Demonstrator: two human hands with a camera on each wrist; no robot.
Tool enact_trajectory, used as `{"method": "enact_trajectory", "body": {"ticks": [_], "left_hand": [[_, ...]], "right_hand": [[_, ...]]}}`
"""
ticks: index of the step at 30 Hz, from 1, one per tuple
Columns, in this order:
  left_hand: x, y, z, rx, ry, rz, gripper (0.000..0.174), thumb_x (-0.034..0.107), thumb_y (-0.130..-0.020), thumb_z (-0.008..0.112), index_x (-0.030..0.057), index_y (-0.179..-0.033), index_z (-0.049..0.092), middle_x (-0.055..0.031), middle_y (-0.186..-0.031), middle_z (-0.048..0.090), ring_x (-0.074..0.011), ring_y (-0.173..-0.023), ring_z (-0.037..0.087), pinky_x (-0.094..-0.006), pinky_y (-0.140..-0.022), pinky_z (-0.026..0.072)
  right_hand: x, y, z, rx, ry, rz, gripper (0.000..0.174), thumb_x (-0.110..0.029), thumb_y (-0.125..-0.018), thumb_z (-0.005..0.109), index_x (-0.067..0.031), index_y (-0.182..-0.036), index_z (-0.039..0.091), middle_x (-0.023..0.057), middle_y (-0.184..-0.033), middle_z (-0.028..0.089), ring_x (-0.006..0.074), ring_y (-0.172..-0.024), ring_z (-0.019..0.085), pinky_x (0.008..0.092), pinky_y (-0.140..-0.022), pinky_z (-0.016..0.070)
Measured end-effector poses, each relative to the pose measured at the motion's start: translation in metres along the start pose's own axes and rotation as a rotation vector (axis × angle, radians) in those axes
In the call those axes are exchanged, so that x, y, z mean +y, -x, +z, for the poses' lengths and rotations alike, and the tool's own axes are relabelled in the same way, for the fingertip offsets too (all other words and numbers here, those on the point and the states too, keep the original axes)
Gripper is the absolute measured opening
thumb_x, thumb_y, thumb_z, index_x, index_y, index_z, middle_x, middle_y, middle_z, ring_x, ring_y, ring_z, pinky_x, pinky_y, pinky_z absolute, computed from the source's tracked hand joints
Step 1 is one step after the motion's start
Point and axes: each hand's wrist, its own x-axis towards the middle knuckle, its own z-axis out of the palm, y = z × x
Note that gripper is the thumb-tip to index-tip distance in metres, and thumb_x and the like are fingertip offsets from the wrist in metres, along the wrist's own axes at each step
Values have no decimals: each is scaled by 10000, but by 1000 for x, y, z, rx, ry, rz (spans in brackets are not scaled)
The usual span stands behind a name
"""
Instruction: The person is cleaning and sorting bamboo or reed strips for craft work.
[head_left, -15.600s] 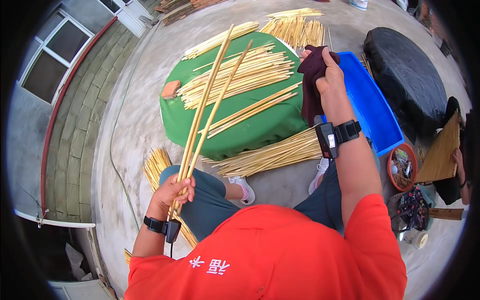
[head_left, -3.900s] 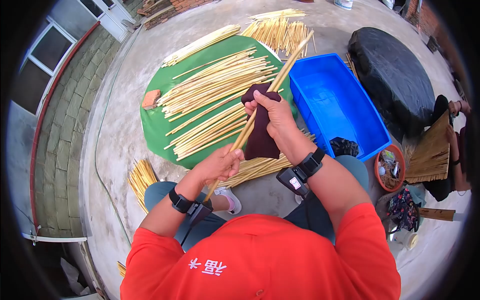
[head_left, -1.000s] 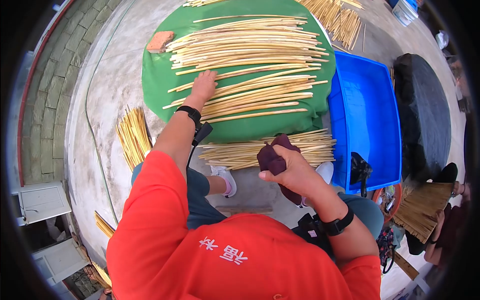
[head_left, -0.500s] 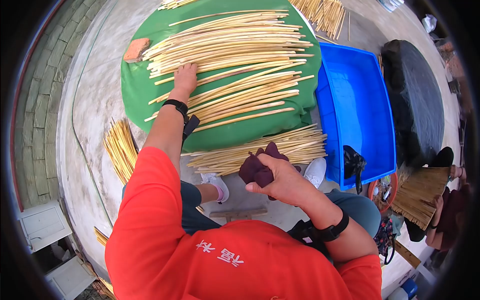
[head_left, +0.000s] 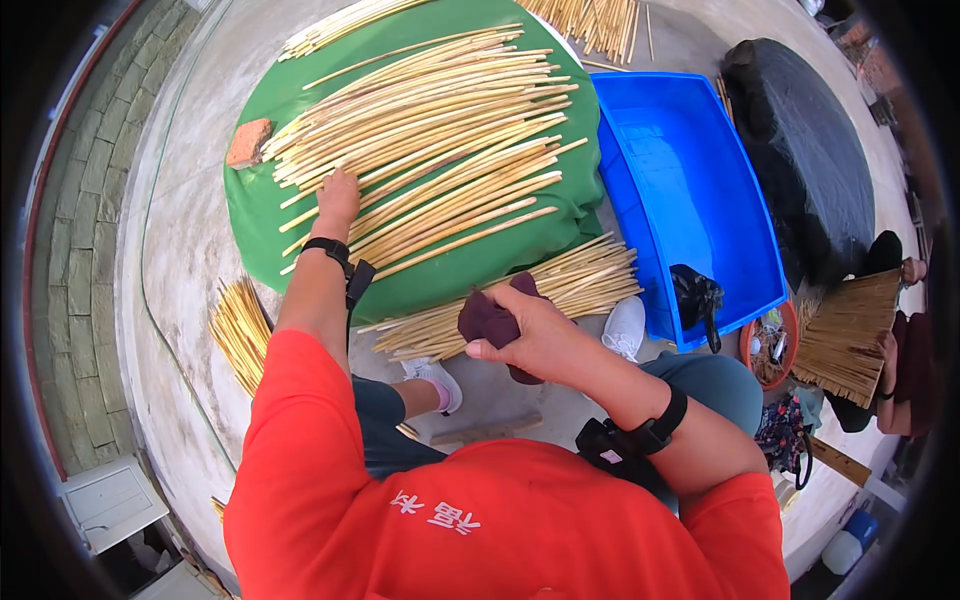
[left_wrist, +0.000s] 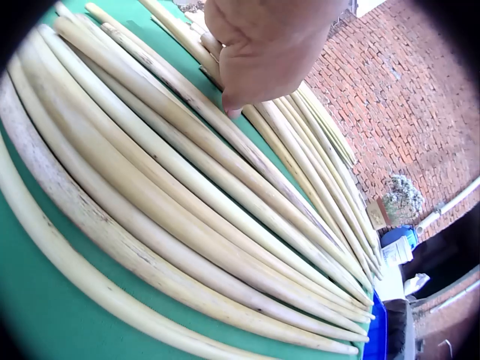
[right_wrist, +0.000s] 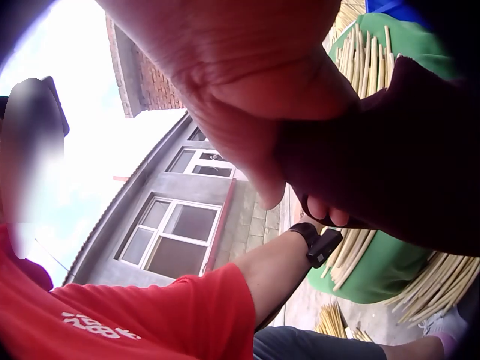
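Note:
Pale peeled sticks [head_left: 430, 95] lie in rows on a green-covered round surface [head_left: 262, 240]. My left hand [head_left: 338, 200] is over the left ends of the sticks. In the left wrist view that hand [left_wrist: 266, 49] is low among the sticks [left_wrist: 172, 187], thumb tip beside one; its other fingers are hidden, so a grip cannot be told. A crumpled dark maroon cloth [head_left: 490, 322] is gripped in my right hand [head_left: 545, 340], held above the ground in front of my lap. The right wrist view shows the cloth [right_wrist: 390, 157] bunched against the hand [right_wrist: 255, 82].
A brick piece [head_left: 249, 143] sits at the surface's left edge. Right of it stands a blue tub [head_left: 690, 200] with a black bag [head_left: 695, 300] over its rim. More sticks [head_left: 590, 280] lie on the ground below. At far right, a person's hands hold a stick mat [head_left: 850, 335].
My left hand has shifted slightly toward the lower left ends of the sticks. The right hand still grips the cloth. Earlier, both hands were on a few sticks, the cloth around them.

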Motion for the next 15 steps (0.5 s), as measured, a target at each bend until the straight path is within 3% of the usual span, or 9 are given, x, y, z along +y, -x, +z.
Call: {"method": "enact_trajectory", "body": {"ticks": [1,5,8,9,10,11,12,14,15], "left_hand": [[-1,3,1,136,1,41,184,148,-781,588,70,-939,537,-145,-999,566,-331,-964,533,-442,-764,455],[-9,9,-29,95,150,143,211,227,-819,568,64,-941,514,-209,-776,602,-387,-754,579,-477,-660,444],[-1,34,-78,44,241,178,219,249,-842,541,67,-960,512,-217,-811,598,-401,-794,565,-486,-675,436],[-4,38,-77,123,341,257,236,253,-859,525,49,-976,506,-188,-733,594,-352,-703,579,-437,-629,446],[8,48,-110,-202,610,161,300,280,-857,528,4,-966,487,-174,-691,583,-313,-666,571,-401,-620,445],[20,58,-122,-227,696,223,211,231,-887,502,24,-925,507,-12,-590,475,-112,-515,439,-258,-481,383],[37,76,-141,-399,986,148,182,222,-901,484,44,-875,514,18,-579,457,-68,-490,414,-219,-433,344],[74,111,-164,-566,1258,239,217,268,-913,479,64,-849,514,19,-572,459,-57,-439,406,-194,-399,342],[94,131,-174,-712,1371,306,222,281,-916,471,68,-870,512,14,-572,469,-59,-433,414,-185,-397,349]], "right_hand": [[3,-2,1,53,-18,5,543,-301,-696,723,-4,-1081,480,239,-925,585,378,-888,565,390,-754,441],[5,-2,-4,164,-92,-6,667,-464,-764,628,21,-1179,431,283,-1004,562,391,-970,547,394,-817,426],[11,-9,0,263,-151,26,801,-593,-784,514,23,-1270,357,316,-1134,498,410,-1103,471,387,-921,368],[25,-20,2,260,-216,39,798,-602,-785,505,18,-1266,363,299,-1129,506,395,-1090,481,384,-913,371],[23,-24,3,260,-278,53,797,-612,-785,496,13,-1262,369,282,-1123,514,381,-1076,491,381,-905,373],[21,-22,-1,215,-395,25,686,-561,-805,521,-7,-1198,423,188,-1042,556,281,-1001,530,351,-841,402],[18,-22,0,215,-393,9,686,-561,-805,521,-7,-1198,423,188,-1042,556,281,-1001,530,351,-841,402],[13,-23,3,218,-723,-47,543,-485,-832,543,-28,-1114,461,90,-935,558,168,-932,525,304,-768,407],[5,-22,4,291,-833,-108,380,-294,-819,633,-35,-1046,474,55,-861,555,129,-845,555,282,-677,446]]}}
